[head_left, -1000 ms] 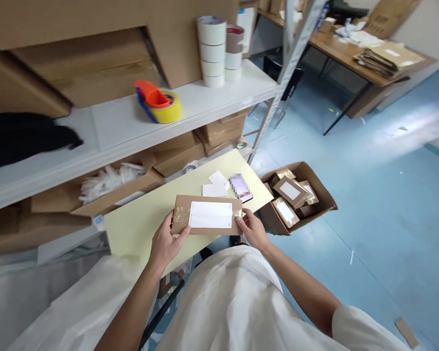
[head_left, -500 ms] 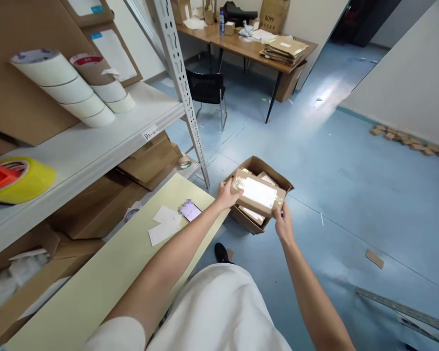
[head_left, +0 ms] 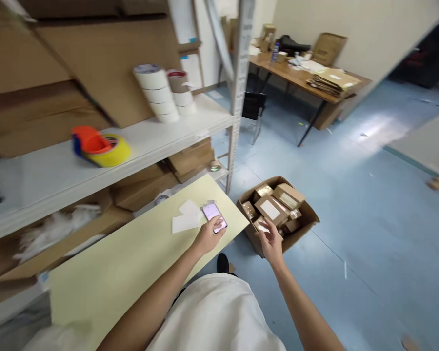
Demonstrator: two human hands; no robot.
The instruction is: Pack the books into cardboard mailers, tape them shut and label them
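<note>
My left hand point(head_left: 209, 236) is over the near end of a phone point(head_left: 211, 211) with a lit screen, which lies on the pale yellow table point(head_left: 131, 273). Its fingers are loosely bent and apart; whether they touch the phone I cannot tell. Beside the phone are white paper slips point(head_left: 185, 223). My right hand point(head_left: 271, 241), fingers apart and holding nothing, hovers at the near side of an open cardboard box point(head_left: 309, 222) on the floor. Several small taped parcels fill that box, among them a brown parcel with a white label point(head_left: 270, 209).
Left, a metal shelf point(head_left: 175, 134) holds stacked tape rolls point(head_left: 155, 92), a yellow tape roll with a red-orange dispenser point(head_left: 111, 151) and large cartons. Its upright point(head_left: 237, 87) rises behind the table. Farther back stand a black chair point(head_left: 254, 105) and a wooden desk point(head_left: 292, 70) with flattened cardboard.
Both hands have let go of the labelled parcel held above the box. My left hand has moved left to the phone; my right stays near the box. The view has turned left.
</note>
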